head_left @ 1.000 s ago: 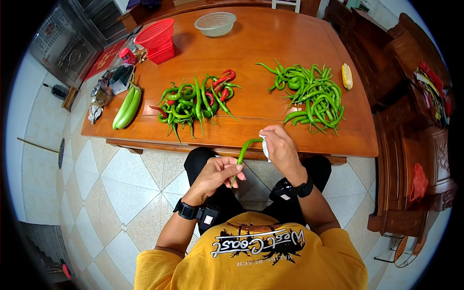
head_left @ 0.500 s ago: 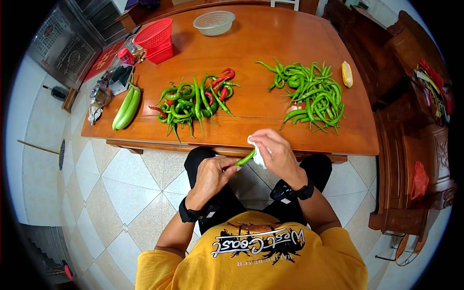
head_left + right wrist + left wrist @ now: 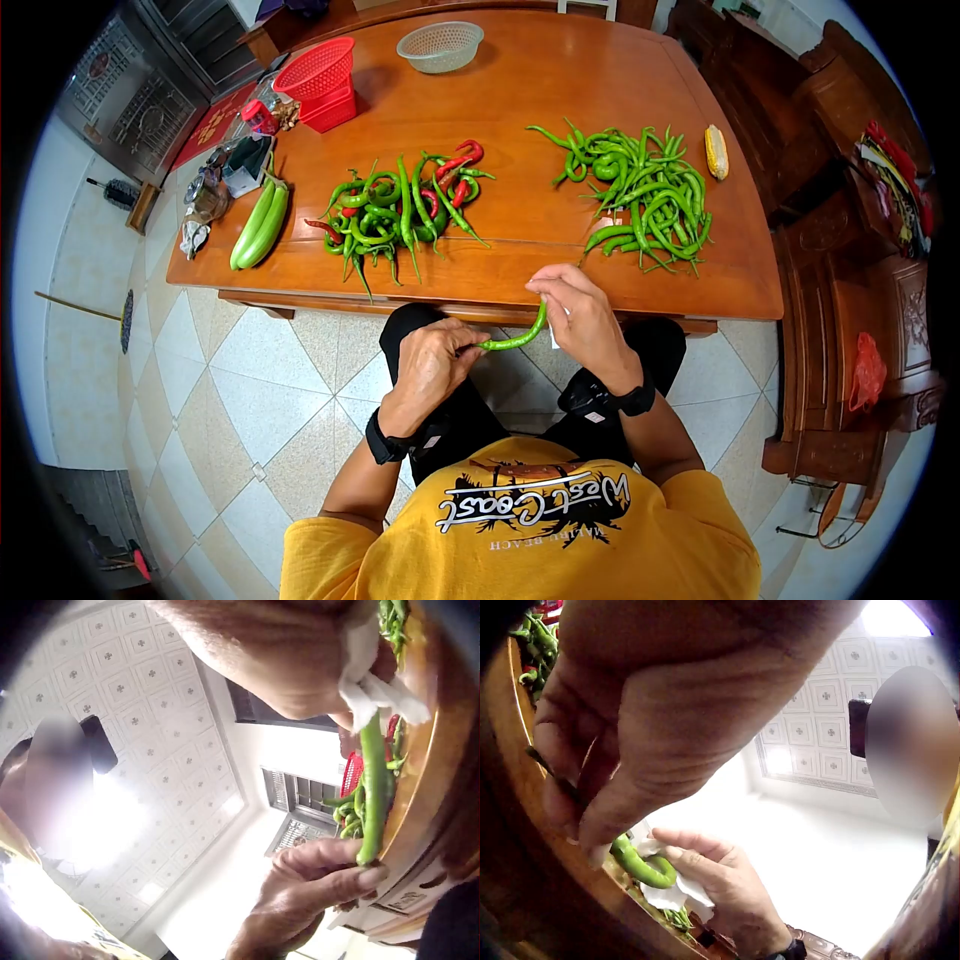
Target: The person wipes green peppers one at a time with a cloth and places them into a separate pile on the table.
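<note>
A long green chili pepper (image 3: 515,342) stretches between my two hands, over my lap in front of the table edge. My left hand (image 3: 432,360) pinches one end of it by the dark stem, back of the hand upward. At the other end my right hand (image 3: 582,320) grips the pepper through a white tissue (image 3: 375,694). The tip lies hidden in the tissue and fingers in the right wrist view. In the left wrist view the pepper (image 3: 649,871) curves toward the tissue, whose loose corner hangs below the right fingers.
On the wooden table (image 3: 520,110) lie a mixed pile of red and green peppers (image 3: 400,210) and, to its right, a green pile (image 3: 650,200). Around them are a corn cob (image 3: 717,153), green eggplants (image 3: 262,225), red baskets (image 3: 318,85) and a pale basket (image 3: 440,47).
My left hand has turned over, back up, and the pepper has swung from steep to nearly level. My right hand moved in toward the left with the tissue, then back out along the pepper.
</note>
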The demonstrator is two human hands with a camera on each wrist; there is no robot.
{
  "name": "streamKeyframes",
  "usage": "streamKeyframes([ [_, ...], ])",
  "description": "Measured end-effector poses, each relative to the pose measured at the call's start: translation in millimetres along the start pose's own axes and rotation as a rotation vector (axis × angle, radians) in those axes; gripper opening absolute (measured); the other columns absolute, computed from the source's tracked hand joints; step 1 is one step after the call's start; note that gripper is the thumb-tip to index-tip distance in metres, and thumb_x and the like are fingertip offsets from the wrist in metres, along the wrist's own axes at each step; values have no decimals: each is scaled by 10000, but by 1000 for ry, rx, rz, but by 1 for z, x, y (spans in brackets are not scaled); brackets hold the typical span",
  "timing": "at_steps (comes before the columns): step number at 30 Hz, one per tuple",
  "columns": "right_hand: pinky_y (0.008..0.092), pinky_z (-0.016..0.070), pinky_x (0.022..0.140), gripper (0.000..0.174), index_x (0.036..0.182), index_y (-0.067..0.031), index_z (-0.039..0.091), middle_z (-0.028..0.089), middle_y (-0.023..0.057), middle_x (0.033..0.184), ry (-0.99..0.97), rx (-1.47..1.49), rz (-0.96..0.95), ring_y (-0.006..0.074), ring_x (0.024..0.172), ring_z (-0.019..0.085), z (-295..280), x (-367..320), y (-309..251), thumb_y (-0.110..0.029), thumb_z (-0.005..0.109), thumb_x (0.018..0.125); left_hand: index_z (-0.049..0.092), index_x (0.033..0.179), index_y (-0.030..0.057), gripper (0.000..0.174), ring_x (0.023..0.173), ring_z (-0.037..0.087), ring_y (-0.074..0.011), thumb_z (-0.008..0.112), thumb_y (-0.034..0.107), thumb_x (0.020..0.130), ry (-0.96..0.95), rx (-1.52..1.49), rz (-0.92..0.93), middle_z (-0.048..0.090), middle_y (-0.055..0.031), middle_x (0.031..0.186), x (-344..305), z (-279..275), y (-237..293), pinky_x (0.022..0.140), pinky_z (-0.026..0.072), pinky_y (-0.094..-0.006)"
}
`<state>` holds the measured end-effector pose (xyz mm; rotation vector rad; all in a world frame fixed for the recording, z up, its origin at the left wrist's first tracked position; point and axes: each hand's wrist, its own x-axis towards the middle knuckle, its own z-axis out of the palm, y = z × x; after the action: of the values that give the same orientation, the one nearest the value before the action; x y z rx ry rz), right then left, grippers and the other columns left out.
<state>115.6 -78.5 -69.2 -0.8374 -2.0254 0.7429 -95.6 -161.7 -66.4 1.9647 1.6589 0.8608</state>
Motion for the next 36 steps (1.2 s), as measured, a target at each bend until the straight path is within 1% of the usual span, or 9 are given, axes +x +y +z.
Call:
streamKeyframes([
  [6, 383, 520, 793, 205, 1035, 40, 645, 610, 170, 1048, -4, -35, -12, 352, 916, 634, 4, -5, -8, 79, 559, 854, 756, 864, 63, 188, 747, 670, -313, 747, 9, 684, 33, 78, -9, 696, -102, 821, -1, 3, -3, 629, 526, -373],
  [12, 377, 517, 840, 213, 1046, 34, 647, 626, 176, 1071, 115, -161, -7, 359, 968, 630, 0, 3, 12, 62, 561, 853, 756, 874, 69, 192, 730, 665, -315, 744, 24, 687, 22, 141, -6, 692, -105, 806, -2, 3, -4, 624, 522, -387],
  [16, 356, 506, 896, 219, 1055, 30, 653, 650, 163, 1118, -60, 93, -46, 315, 1028, 644, 4, -5, -14, 58, 600, 844, 754, 843, 52, 152, 697, 665, -307, 775, 50, 693, 67, 158, -4, 688, -110, 783, -1, 8, -2, 612, 513, -365],
  [20, 368, 519, 834, 208, 1043, 29, 659, 646, 156, 1060, -223, 165, -62, 331, 962, 641, 27, -19, -25, 56, 599, 846, 749, 835, 47, 145, 688, 661, -307, 775, 54, 693, 101, 178, 23, 680, -111, 766, 3, 12, 0, 603, 509, -370],
  [25, 374, 523, 820, 221, 1039, 31, 667, 648, 178, 1024, -53, -59, 0, 361, 935, 641, 17, -7, 3, 71, 586, 838, 750, 833, 42, 146, 673, 658, -297, 781, 55, 691, 112, 157, 20, 678, -104, 758, 0, 7, 1, 595, 506, -369],
  [27, 404, 536, 766, 180, 1026, 34, 656, 648, 165, 1011, 45, -140, -57, 367, 866, 648, 10, 1, 19, 11, 551, 881, 752, 833, 41, 149, 669, 657, -291, 786, 55, 688, 117, 159, 7, 676, -100, 753, -1, 6, 1, 593, 505, -365],
  [28, 404, 534, 770, 191, 1030, 34, 654, 646, 167, 1016, 46, -176, -41, 368, 874, 647, 7, 4, 23, 35, 555, 867, 753, 833, 42, 150, 669, 658, -290, 787, 56, 688, 116, 162, 8, 676, -100, 752, -1, 6, 1, 592, 505, -363],
  [31, 399, 533, 771, 206, 1031, 33, 653, 642, 169, 1013, 90, -135, -17, 371, 876, 646, 6, 5, 22, 61, 556, 852, 755, 834, 44, 151, 670, 659, -287, 790, 61, 689, 117, 172, 15, 675, -97, 751, -1, 7, 0, 590, 505, -360],
  [36, 384, 511, 861, 255, 1063, 27, 661, 642, 176, 1049, -100, 87, -26, 356, 961, 637, 24, -11, -12, 76, 570, 829, 735, 855, 61, 172, 718, 657, -326, 753, 38, 686, 99, 149, 13, 674, -108, 785, 0, 10, -2, 616, 518, -397],
])
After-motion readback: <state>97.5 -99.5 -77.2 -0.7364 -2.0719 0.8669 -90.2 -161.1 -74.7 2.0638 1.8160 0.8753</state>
